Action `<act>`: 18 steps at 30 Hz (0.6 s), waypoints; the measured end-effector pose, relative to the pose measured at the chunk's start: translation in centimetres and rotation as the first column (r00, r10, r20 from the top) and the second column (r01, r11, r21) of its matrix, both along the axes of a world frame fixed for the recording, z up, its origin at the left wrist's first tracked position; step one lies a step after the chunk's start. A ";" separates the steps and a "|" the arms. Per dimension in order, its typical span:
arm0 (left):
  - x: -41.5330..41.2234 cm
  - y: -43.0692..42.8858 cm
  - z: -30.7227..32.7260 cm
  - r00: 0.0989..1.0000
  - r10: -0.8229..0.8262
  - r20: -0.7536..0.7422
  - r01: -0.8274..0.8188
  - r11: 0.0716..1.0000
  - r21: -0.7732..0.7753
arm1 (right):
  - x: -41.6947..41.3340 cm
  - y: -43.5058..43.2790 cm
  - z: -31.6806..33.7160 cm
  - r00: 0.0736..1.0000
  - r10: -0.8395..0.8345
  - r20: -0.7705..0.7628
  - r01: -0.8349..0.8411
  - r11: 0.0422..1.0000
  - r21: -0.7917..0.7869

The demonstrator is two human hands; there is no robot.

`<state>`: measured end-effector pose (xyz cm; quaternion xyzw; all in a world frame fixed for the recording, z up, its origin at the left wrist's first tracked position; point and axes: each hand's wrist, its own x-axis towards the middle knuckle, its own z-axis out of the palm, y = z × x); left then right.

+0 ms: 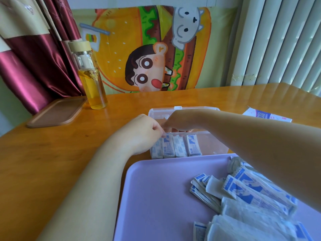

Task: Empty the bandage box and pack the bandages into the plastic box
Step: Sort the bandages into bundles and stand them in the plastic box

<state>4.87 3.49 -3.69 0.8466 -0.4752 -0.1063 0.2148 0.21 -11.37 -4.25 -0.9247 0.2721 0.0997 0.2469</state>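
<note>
A clear plastic box (213, 145) stands open on the wooden table, its lid (163, 111) tipped back. Several stacks of white-and-blue wrapped bandages (175, 146) stand side by side in its left half. My left hand (144, 134) is at the box's left end, fingers curled at the rim over the bandages. My right hand (178, 122) reaches down into the box from above, fingertips on the tops of the bandages. Loose bandages (251, 197) lie piled on a lilac tray (156, 188) in front. The white bandage box (265, 115) lies at the far right.
A glass bottle (90, 79) of yellow liquid with a wooden cap stands at the back left beside a brown flat tray (57, 112). A cartoon cloth hangs on the wall behind, a dark red curtain at left, a radiator at right.
</note>
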 end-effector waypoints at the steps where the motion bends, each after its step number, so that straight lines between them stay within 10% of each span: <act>1: 0.0 0.1 0.0 1.000 -0.001 0.003 0.001 1.000 0.000 | 0.0 0.2 0.0 0.999 0.035 -0.020 -0.034 0.998 0.044; 18: 0.0 0.0 0.1 1.000 0.004 -0.013 -0.005 1.000 -0.010 | -0.9 -1.4 0.7 0.993 -0.096 -0.064 0.099 0.994 0.041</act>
